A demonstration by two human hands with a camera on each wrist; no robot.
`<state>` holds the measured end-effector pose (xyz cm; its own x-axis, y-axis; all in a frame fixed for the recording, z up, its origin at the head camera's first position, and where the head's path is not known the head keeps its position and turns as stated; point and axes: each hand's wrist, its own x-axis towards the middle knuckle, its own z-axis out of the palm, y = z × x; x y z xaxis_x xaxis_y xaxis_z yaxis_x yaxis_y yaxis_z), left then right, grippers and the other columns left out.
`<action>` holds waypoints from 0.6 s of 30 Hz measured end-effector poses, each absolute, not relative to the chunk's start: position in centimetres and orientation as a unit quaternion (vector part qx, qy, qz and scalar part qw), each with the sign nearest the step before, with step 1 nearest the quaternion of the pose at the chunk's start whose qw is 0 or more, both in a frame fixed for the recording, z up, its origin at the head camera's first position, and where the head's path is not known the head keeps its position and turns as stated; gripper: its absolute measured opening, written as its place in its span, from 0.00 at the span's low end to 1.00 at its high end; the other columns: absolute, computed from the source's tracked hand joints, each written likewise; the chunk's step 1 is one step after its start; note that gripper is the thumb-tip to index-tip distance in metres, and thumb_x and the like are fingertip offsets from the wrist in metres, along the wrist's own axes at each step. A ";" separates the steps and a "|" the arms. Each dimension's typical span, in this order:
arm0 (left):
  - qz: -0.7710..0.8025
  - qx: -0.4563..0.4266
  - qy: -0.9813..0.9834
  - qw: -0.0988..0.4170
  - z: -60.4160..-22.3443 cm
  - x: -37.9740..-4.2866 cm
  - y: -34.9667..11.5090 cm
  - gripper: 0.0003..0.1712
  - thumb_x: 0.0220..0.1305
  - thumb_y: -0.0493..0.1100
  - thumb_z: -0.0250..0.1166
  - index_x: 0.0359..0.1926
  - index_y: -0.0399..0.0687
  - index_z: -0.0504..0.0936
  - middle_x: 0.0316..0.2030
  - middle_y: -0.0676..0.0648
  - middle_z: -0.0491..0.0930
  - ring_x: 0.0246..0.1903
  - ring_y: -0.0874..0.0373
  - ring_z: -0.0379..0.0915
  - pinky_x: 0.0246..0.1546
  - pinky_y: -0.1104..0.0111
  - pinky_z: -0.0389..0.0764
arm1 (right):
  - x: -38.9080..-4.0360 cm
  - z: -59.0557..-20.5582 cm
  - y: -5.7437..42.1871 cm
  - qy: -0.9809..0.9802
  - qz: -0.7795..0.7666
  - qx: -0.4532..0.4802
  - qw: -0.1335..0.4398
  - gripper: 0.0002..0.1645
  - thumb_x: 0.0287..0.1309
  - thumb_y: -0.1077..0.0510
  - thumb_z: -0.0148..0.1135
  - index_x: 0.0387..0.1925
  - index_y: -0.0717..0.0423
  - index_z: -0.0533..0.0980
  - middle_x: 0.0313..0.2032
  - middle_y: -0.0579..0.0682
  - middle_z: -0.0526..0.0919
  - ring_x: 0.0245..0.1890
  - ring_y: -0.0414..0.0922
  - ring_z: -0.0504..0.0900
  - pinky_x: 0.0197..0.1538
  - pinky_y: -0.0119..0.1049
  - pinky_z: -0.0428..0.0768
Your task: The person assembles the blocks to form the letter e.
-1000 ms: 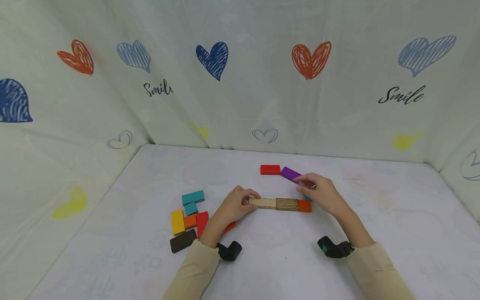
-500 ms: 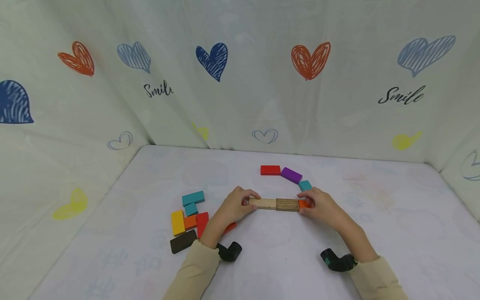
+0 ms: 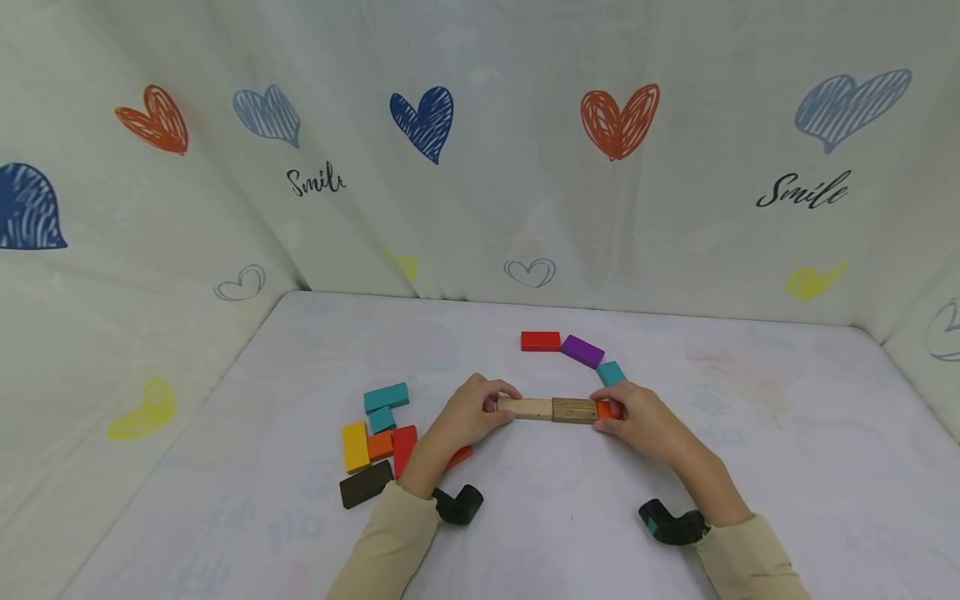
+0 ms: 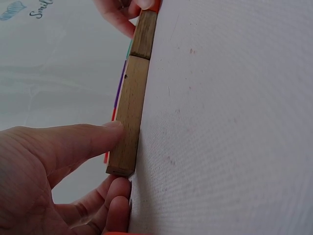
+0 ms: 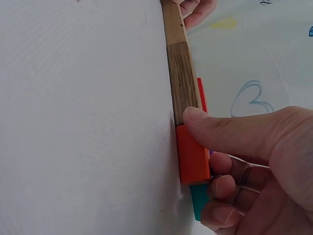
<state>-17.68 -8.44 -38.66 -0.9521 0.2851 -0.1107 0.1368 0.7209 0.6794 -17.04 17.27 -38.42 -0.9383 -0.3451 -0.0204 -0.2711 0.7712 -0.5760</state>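
A straight row on the table joins a pale wooden block [image 3: 529, 408], a darker grained wooden block [image 3: 574, 410] and an orange block [image 3: 603, 409]. My left hand [image 3: 471, 408] pinches the pale block's left end, the thumb on its near side. At the other end, my right hand [image 3: 641, 417] holds the orange block [image 5: 192, 154] between thumb and fingers, its thumb tip close to the seam with the grained block [image 5: 182, 81]. Just behind it lies a teal block [image 3: 611, 372], partly hidden by the right hand. A purple block [image 3: 582, 351] and a red block [image 3: 541, 341] continue from it in a curve.
Left of my left hand lies a cluster: two teal blocks [image 3: 386, 397], a yellow block [image 3: 356, 447], a small orange block [image 3: 380, 444], a dark brown block [image 3: 366, 484] and red ones [image 3: 404, 448], one partly behind the forearm. A white curtain [image 3: 495, 208] with printed hearts closes the back.
My right hand has come from the teal block toward me, onto the orange block, then shifted slightly left. The left hand and the row have stayed in place.
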 end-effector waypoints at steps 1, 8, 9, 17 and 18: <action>0.355 0.115 0.922 0.104 -38.7 -17.7 -8.4 0.15 0.57 0.41 0.66 0.46 0.54 0.80 0.36 0.47 0.69 0.32 0.58 0.65 0.32 0.72 0.71 | -17.0 -38.5 17.3 0.939 -0.297 -0.164 0.062 0.22 0.49 0.59 0.68 0.48 0.63 0.76 0.24 0.47 0.66 0.27 0.41 0.65 0.27 0.28 0.63; 0.354 0.113 0.923 0.103 -38.6 -17.7 -8.4 0.14 0.57 0.41 0.66 0.46 0.54 0.80 0.35 0.47 0.69 0.32 0.58 0.64 0.32 0.71 0.71 | -17.0 -38.5 17.4 0.935 -0.308 -0.170 0.054 0.21 0.50 0.59 0.68 0.46 0.63 0.76 0.24 0.47 0.66 0.27 0.41 0.64 0.27 0.28 0.63; 0.353 0.114 0.923 0.102 -38.6 -17.7 -8.4 0.14 0.57 0.41 0.66 0.46 0.54 0.80 0.35 0.47 0.69 0.32 0.58 0.64 0.32 0.72 0.70 | -16.9 -38.5 17.4 0.934 -0.310 -0.172 0.052 0.21 0.50 0.59 0.68 0.46 0.63 0.76 0.24 0.47 0.66 0.27 0.41 0.64 0.27 0.28 0.63; 0.347 0.118 0.925 0.099 -38.6 -17.7 -8.3 0.14 0.57 0.42 0.66 0.46 0.55 0.80 0.34 0.47 0.69 0.32 0.58 0.64 0.31 0.72 0.70 | -16.9 -38.9 17.6 0.932 -0.314 -0.173 0.051 0.20 0.51 0.59 0.67 0.46 0.63 0.75 0.24 0.46 0.65 0.27 0.40 0.64 0.27 0.27 0.63; 0.347 0.118 0.925 0.098 -38.7 -17.7 -8.3 0.14 0.57 0.42 0.66 0.46 0.55 0.80 0.34 0.47 0.69 0.32 0.58 0.64 0.31 0.72 0.70 | -17.0 -38.9 17.6 0.933 -0.312 -0.172 0.051 0.20 0.51 0.60 0.67 0.46 0.63 0.75 0.24 0.46 0.65 0.26 0.40 0.64 0.27 0.27 0.63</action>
